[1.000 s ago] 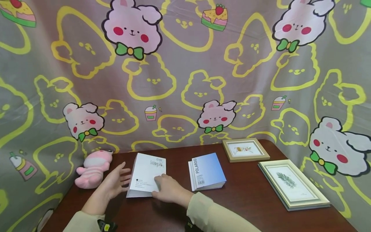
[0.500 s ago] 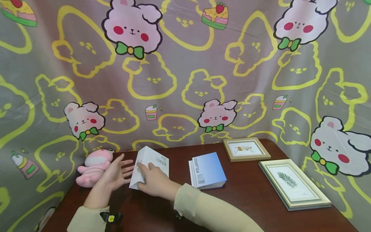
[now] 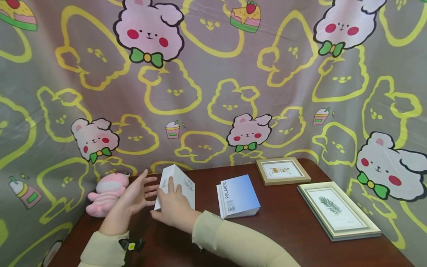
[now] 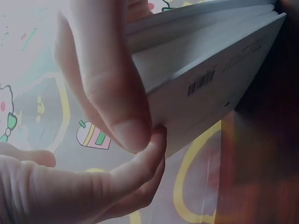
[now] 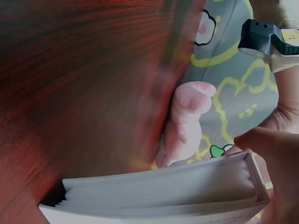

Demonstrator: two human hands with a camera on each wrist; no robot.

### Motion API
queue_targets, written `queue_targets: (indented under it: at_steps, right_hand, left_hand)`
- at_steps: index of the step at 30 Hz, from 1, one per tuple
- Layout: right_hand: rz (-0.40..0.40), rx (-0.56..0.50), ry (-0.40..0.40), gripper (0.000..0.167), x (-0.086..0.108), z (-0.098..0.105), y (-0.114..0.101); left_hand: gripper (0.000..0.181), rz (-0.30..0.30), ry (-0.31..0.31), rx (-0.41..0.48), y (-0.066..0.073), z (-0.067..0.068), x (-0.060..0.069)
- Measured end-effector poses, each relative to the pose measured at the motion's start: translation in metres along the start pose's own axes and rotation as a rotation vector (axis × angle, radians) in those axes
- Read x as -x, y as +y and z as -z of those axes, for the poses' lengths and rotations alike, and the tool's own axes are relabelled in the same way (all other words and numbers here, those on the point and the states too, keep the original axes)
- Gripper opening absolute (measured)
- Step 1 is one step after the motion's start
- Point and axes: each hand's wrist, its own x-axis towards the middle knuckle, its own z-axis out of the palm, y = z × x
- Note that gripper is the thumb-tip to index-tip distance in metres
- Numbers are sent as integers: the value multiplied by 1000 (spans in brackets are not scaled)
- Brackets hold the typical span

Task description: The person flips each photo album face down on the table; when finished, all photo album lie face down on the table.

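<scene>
A white photo album (image 3: 186,185) with dark print is tilted up on the table, its spine facing left and up. My right hand (image 3: 175,209) grips the spine, fingers spread over it and thumb on the back-cover side. Beside the album's left face, my left hand (image 3: 133,196) has its fingers extended, palm toward the album. In the left wrist view the album's back cover (image 4: 205,93) shows a barcode, close to the left fingertips; whether they touch it I cannot tell. The right wrist view looks at the edges of the album's pages (image 5: 163,191).
A pink plush toy (image 3: 108,194) lies left of my left hand. To the right are a blue-and-white POLAROID album (image 3: 238,194), a small framed picture (image 3: 282,170) and a larger frame (image 3: 338,211) with a leaf print. Patterned cloth (image 3: 207,92) hangs behind the dark red table (image 3: 277,222).
The album has turned from lying face-up at a slant to standing more upright, spine raised. My right hand has moved left from its front cover to the spine; my left hand has stayed close beside it.
</scene>
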Motion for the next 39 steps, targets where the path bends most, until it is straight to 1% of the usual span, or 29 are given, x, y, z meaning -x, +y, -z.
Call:
queue_targets:
  at_steps: [5, 13, 19, 23, 24, 29, 32, 36, 39]
  right_hand:
    - [-15, 11, 18, 71, 0, 2, 0]
    - [-19, -39, 38, 68, 1, 1, 4]
    - [-31, -83, 66, 68, 5, 3, 10]
    - [-36, -117, 98, 67, 7, 6, 15]
    - [-39, -129, 110, 67, 8, 6, 16]
    - [-64, -254, 181, 65, 13, 6, 26]
    - [-76, -370, 215, 63, 16, 5, 32]
    - [-87, -553, 222, 62, 20, 6, 39]
    - [-101, -660, 223, 63, 24, 5, 42]
  left_hand:
    - [94, -5, 0, -18, 3, -5, 0]
    - [94, -4, 6, -12, 3, -7, -1]
    - [94, -11, -27, 9, 1, -8, -2]
    - [92, -4, -56, 43, -6, -6, -8]
    - [92, -1, -74, 50, -9, -5, -11]
    - [91, 38, -127, 94, -26, -2, -28]
    - [89, 60, -130, 107, -35, -1, -36]
    - [91, 75, -125, 110, -45, 0, -44]
    - [93, 77, -149, 98, -50, 0, -48]
